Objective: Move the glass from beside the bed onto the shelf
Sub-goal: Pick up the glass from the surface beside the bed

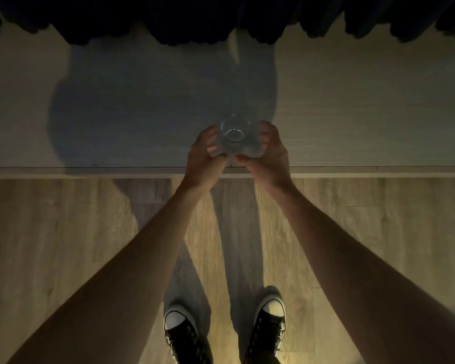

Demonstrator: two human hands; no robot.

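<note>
A clear drinking glass is seen from straight above, over the light wooden shelf just beyond its front edge. My left hand wraps its left side and my right hand wraps its right side, fingers curled around the wall. Whether the glass's base touches the shelf I cannot tell. The room is dim and my own shadow falls across the shelf around the glass.
Dark curtain folds hang along the back of the shelf. The shelf's front edge runs across the view. Below it lies wood-plank floor, where my two black sneakers stand.
</note>
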